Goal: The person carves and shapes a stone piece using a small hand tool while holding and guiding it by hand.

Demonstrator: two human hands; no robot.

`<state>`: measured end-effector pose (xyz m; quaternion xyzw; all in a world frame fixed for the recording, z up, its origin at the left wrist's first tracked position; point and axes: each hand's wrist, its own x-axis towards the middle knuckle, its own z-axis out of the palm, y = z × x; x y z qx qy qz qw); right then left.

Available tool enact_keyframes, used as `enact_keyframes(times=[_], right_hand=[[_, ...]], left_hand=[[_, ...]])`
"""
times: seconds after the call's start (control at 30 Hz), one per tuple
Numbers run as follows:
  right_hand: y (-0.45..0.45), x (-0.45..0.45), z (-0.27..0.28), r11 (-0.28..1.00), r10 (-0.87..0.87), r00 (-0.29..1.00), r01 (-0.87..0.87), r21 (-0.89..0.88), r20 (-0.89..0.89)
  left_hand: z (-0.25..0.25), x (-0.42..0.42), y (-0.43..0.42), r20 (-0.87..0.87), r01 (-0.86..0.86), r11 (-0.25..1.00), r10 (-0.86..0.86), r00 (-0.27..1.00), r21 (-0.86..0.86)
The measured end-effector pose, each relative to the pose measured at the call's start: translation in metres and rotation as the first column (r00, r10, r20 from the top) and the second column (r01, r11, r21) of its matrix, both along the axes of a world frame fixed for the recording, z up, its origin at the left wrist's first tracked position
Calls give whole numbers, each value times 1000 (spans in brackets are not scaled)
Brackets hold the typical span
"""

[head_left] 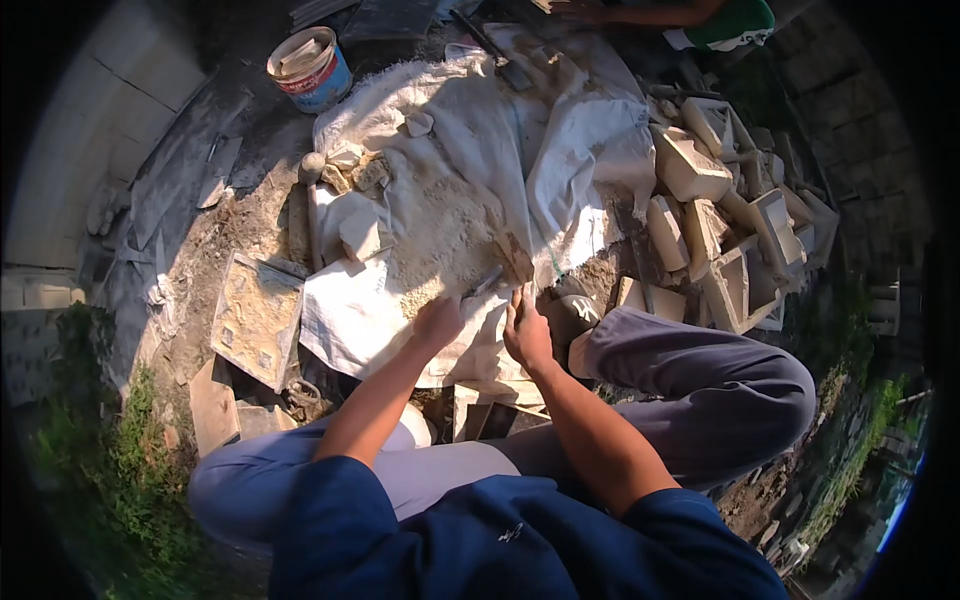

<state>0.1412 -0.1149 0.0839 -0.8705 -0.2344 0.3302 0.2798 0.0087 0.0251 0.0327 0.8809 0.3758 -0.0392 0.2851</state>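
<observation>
My left hand (438,322) is closed in a fist over the near part of a white woven sheet (335,310). A short grey tool (485,281) sticks out of it toward the upper right; its exact kind is unclear. To the right, my right hand (527,328) grips the lower end of a narrow brown piece (515,258), which tilts up and away. The grey tool's tip lies close to the brown piece; whether they touch I cannot tell. Pale crumbs and powder (430,245) cover the sheet beyond my hands.
Pale hollow blocks (690,165) are heaped at the right. A square slab (257,318) and a pale stone chunk (362,228) lie left. A round-headed mallet (312,168) and a blue-and-white bucket (310,72) stand farther back. Another person's arm (650,14) reaches in at the top.
</observation>
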Motion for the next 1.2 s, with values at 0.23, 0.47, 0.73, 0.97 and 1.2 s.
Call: enact_keyframes(times=[0.23, 0.47, 0.73, 0.97, 1.2], right_hand=[[2, 3, 12, 999, -5, 999, 3, -48, -33], [-3, 1, -4, 1000, -18, 1000, 18, 16, -17], [-3, 0, -3, 1000, -12, 1000, 12, 19, -2], [-4, 0, 0, 999, 5, 1000, -5, 32, -3], [1, 2, -4, 1000, -1, 1000, 1, -2, 0]], left_hand=[[-4, 0, -4, -35, 53, 998, -51, 998, 39], [-15, 3, 3, -61, 87, 995, -83, 995, 51], [-2, 10, -11, -96, 49, 997, -54, 994, -59], [14, 13, -17, -4, 8, 995, -9, 1000, -101], [14, 19, -20, 19, -10, 1000, 10, 1000, -27]])
